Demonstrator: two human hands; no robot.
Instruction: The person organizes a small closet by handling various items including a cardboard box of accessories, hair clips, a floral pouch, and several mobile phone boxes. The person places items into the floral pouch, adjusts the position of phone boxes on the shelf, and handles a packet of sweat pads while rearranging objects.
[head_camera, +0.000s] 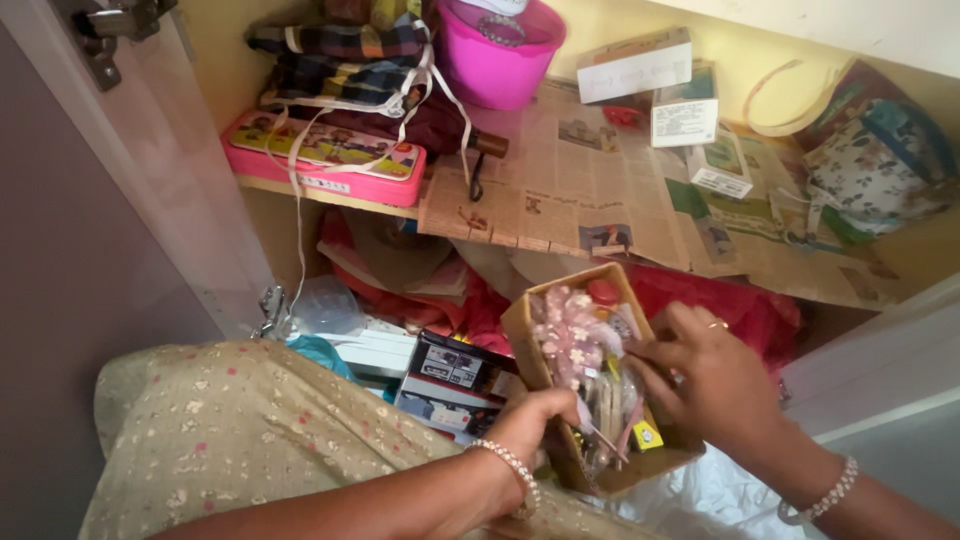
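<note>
The upper shelf (560, 190) is open only along its newspaper-lined middle and front edge, hemmed by the pencil case (325, 158) and pink bucket (497, 55) at the left, boxes (650, 85) at the back and bags (870, 150) at the right corner, while clutter fills the space beneath.

A cream cupboard shelf (330, 196) lined with newspaper (580, 180), its open door (150, 170) left of it, daylight falling in.

Left hand (535, 420) fingers hidden under cardboard box (520, 330), box contents blurred, floral bag (880, 165) cut off at right edge
</note>
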